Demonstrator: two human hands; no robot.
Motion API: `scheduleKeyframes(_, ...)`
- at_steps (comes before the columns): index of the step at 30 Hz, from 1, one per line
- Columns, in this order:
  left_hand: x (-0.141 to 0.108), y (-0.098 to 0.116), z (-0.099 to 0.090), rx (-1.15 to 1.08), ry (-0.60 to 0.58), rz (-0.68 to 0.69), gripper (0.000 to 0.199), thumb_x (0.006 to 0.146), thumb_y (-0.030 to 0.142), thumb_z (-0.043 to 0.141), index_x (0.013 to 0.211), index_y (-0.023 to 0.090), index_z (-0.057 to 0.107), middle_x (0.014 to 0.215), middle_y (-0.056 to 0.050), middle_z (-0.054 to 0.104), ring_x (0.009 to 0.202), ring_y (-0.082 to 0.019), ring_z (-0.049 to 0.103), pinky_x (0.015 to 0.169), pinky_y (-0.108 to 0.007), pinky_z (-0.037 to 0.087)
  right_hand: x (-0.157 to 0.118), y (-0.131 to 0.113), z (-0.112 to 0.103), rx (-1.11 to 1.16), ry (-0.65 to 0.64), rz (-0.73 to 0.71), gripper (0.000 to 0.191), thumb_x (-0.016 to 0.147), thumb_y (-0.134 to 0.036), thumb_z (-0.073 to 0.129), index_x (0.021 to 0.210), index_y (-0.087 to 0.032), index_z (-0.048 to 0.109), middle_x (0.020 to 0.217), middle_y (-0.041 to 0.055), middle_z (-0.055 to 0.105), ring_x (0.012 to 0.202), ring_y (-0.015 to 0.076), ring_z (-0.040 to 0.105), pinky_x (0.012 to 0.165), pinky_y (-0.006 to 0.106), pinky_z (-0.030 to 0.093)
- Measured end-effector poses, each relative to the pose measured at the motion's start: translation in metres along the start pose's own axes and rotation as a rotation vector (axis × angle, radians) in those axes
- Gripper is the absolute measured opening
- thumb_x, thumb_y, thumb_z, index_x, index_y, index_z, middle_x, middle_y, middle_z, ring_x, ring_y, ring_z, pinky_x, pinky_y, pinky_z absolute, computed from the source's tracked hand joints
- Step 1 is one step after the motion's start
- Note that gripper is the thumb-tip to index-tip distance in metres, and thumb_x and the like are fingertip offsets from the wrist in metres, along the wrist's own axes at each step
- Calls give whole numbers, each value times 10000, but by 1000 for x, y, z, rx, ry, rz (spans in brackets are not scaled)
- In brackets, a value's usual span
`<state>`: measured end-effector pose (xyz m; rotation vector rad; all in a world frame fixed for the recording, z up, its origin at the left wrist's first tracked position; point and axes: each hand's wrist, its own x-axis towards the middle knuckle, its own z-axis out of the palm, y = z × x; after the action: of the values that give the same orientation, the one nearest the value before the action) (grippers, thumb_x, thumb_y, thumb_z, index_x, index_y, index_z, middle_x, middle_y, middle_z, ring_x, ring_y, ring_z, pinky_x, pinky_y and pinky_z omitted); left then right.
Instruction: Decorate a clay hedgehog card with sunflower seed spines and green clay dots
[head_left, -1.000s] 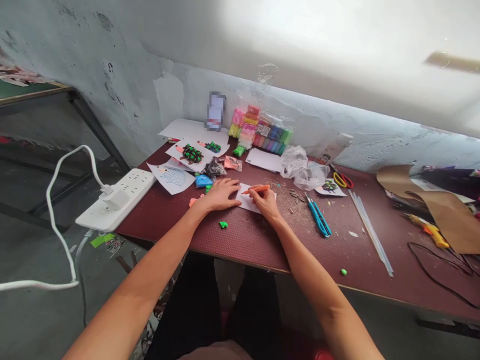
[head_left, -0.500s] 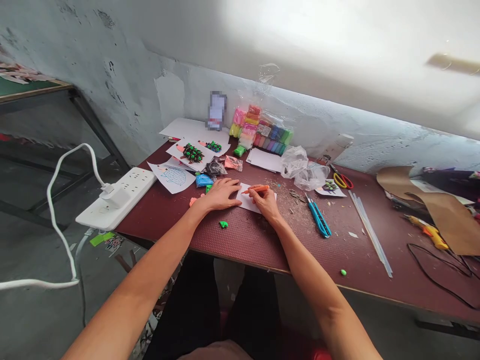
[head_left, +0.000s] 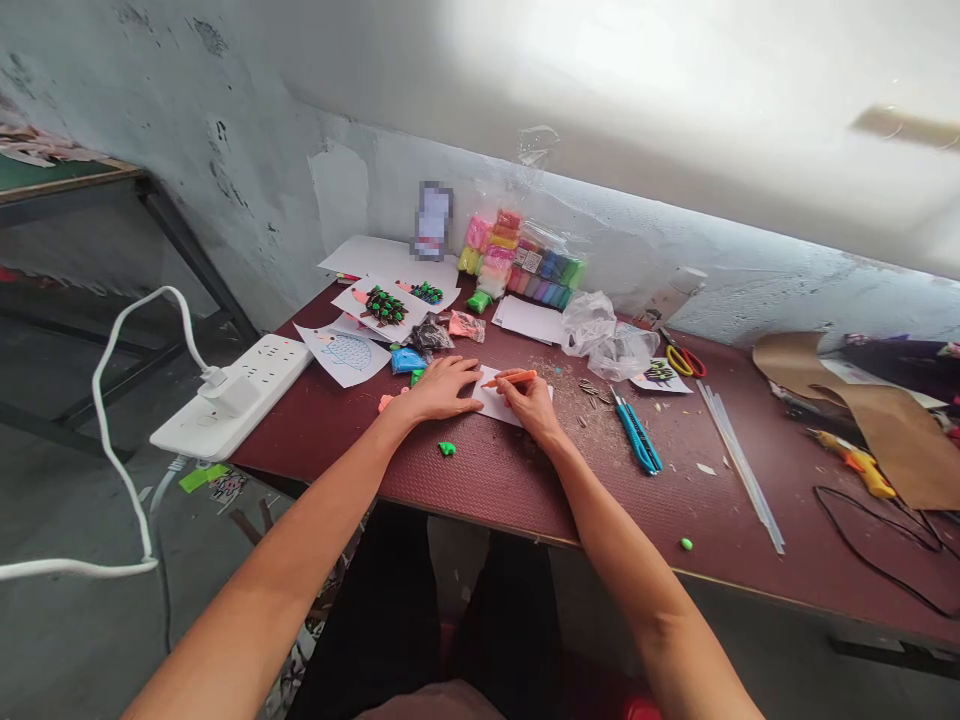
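A small white card (head_left: 496,405) lies on the dark red table in front of me. My left hand (head_left: 448,388) rests flat on its left edge, fingers stretched out. In my right hand (head_left: 531,402) is an orange marker (head_left: 517,377), its tip pointing left at the card's surface. Any marks on the card are too small to make out. Bits of green clay (head_left: 447,449) and orange clay (head_left: 385,402) sit around my left hand. Beyond it are a blue clay packet (head_left: 409,361) and a sheet with a blue hedgehog drawing (head_left: 346,350).
To the right lie a teal utility knife (head_left: 637,437), scissors (head_left: 684,358), clear glue sticks (head_left: 739,465) and a yellow glue gun (head_left: 862,468) with its cord. Packs of coloured clay (head_left: 525,265) and plastic bags (head_left: 609,340) stand at the back. A white power strip (head_left: 232,400) is at the left edge.
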<state>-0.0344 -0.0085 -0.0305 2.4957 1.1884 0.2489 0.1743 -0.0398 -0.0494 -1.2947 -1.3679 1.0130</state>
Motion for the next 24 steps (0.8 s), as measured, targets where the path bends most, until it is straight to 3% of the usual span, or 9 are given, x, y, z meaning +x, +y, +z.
scheduleKeyframes(13, -1, 1, -2, -9, -29, -15, 597, 931, 530, 662, 1476, 287, 638, 1713, -65, 442, 1585, -359, 344, 1297, -534, 280, 3, -2, -2, -34, -11, -6, 433, 719, -629, 793, 758, -200, 748, 815, 79, 729, 577, 150, 563, 551, 317, 486)
scheduleKeyframes(18, -1, 1, -2, -23, -31, -17, 636, 935, 524, 651, 1523, 288, 594, 1725, -66, 422, 1596, -351, 334, 1301, -524, 276, 3, -3, -5, -123, -31, -56, 380, 779, -574, 755, 787, -198, 809, 970, 100, 773, 703, 170, 631, 607, 304, 492)
scheduleKeyframes(24, -2, 3, -4, -17, -37, -27, 644, 931, 519, 655, 1518, 262, 602, 1726, -81, 418, 1595, -362, 335, 1303, -531, 275, 3, -3, -5, -102, 9, -78, 329, 804, -526, 733, 769, -211, 823, 1009, 101, 787, 751, 186, 652, 623, 302, 500)
